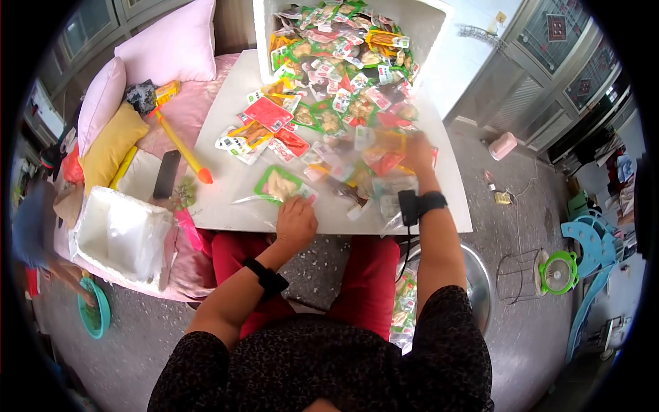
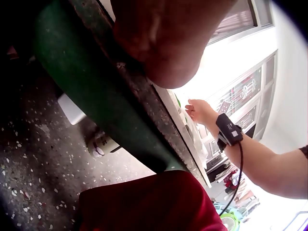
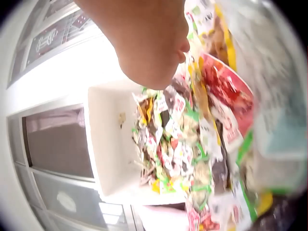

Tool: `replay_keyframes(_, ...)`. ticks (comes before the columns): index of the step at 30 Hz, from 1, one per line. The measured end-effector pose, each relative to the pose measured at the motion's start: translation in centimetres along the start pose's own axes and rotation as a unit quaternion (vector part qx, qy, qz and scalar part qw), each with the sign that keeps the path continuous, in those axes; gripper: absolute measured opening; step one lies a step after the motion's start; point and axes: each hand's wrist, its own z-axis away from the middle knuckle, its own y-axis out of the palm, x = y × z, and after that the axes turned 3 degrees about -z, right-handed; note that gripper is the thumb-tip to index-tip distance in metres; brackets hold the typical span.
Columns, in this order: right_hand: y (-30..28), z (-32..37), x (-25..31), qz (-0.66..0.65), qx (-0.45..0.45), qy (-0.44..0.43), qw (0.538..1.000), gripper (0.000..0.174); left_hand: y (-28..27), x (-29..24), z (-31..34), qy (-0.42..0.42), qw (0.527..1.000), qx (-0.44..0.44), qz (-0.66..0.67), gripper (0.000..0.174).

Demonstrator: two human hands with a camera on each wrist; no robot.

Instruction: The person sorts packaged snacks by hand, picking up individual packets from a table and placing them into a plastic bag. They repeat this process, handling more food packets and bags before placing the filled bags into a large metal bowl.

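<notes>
Sorting, seemingly: left hand (image 1: 297, 223) at five o'clock of green-edged plastic packet (image 1: 279, 182), right hand (image 1: 419, 154) at three; can't tell either's fingers; next likely needs pinching

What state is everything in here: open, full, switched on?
Large white box: open, heaped with packets
Green packet: flat on the table; seal unclear
Small white box: open, clear plastic inside
Green fan: running or off, can't tell
Left grip: by the green packet; hold unclear
Right grip: blurred; hold unclear
</notes>
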Motion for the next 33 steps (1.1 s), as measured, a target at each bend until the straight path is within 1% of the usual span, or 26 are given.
replay_keyframes(1,-0.7,-0.8,-1.1,0.02,-0.009,0.024,0.999,0.026,-0.1,-0.1,0.0,-0.002,1.0,0.004,0.001,0.011)
replay_keyframes(3,0.2,-2.8,-4.9,0.053,0.004,0.133,0.99,0.033,-0.3,-0.1,-0.2,-0.005,1.0,0.015,0.006,0.011)
replay_keyframes(4,0.2,-3.4,-5.4,0.08,0.042,0.181,0.979,0.037,-0.5,-0.2,-0.2,-0.007,1.0,0.022,0.009,0.012)
replay_keyframes(5,0.4,-3.8,-5.9,0.076,0.062,0.202,0.974,0.041,-0.6,-0.2,-0.3,-0.009,0.999,0.03,0.012,0.012)
replay_keyframes(6,0.2,-4.1,-5.3,0.073,0.082,0.223,0.969,0.046,-0.7,-0.1,-0.4,-0.008,0.999,0.031,0.009,0.013)
replay_keyframes(9,-0.5,-4.4,-2.4,0.118,0.136,0.255,0.95,0.051,-0.8,-0.1,-0.4,0.0,1.0,0.03,0.01,0.015)
replay_keyframes(12,-0.2,-5.2,-1.8,0.153,0.203,0.249,0.934,0.055,-0.8,-0.1,-0.4,0.003,1.0,0.014,0.02,0.015)
replay_keyframes(13,0.3,-5.1,-1.8,0.156,0.191,0.237,0.94,0.056,-0.8,-0.1,-0.4,-0.002,1.0,0.011,0.019,0.015)
replay_keyframes(14,0.3,-5.1,-1.9,0.167,0.2,0.246,0.934,0.056,-0.9,-0.2,-0.4,-0.009,1.0,0.008,0.018,0.015)
replay_keyframes(16,0.8,-5.0,-1.5,0.239,0.202,0.26,0.914,0.053,-1.0,-0.2,-0.5,-0.006,1.0,-0.011,0.024,0.014)
replay_keyframes(19,0.5,-4.7,-1.3,0.253,0.226,0.21,0.917,0.054,-1.0,-0.1,-0.4,0.003,0.999,-0.022,0.022,0.014)
replay_keyframes(22,1.0,-4.9,-2.1,0.262,0.213,0.235,0.911,0.054,-0.9,-0.2,-0.4,0.009,0.999,-0.031,0.024,0.014)
replay_keyframes(24,1.5,-5.1,-2.7,0.242,0.237,0.239,0.91,0.054,-0.9,0.0,-0.5,0.015,0.999,-0.032,0.024,0.014)
replay_keyframes(25,1.2,-5.3,-3.1,0.233,0.245,0.244,0.909,0.054,-0.7,0.1,-0.5,0.005,0.999,-0.024,0.02,0.014)
replay_keyframes(26,0.9,-5.5,-3.7,0.245,0.234,0.251,0.907,0.053,-0.5,0.2,-0.4,-0.002,1.0,-0.015,0.022,0.014)
replay_keyframes(28,0.4,-4.6,-1.7,0.269,0.214,0.265,0.901,0.053,-0.2,-0.1,-0.2,-0.015,0.999,0.008,0.027,0.014)
replay_keyframes(30,0.3,-4.6,-1.7,0.254,0.205,0.25,0.912,0.053,-0.5,-0.1,-0.1,-0.03,0.999,0.033,0.022,0.013)
replay_keyframes(32,0.5,-4.6,-2.0,0.249,0.193,0.242,0.918,0.054,-0.7,-0.1,-0.2,-0.028,0.999,0.034,0.021,0.013)
replay_keyframes(33,0.7,-4.5,-2.6,0.222,0.158,0.219,0.937,0.052,-0.7,-0.2,-0.2,-0.028,0.999,0.035,0.02,0.013)
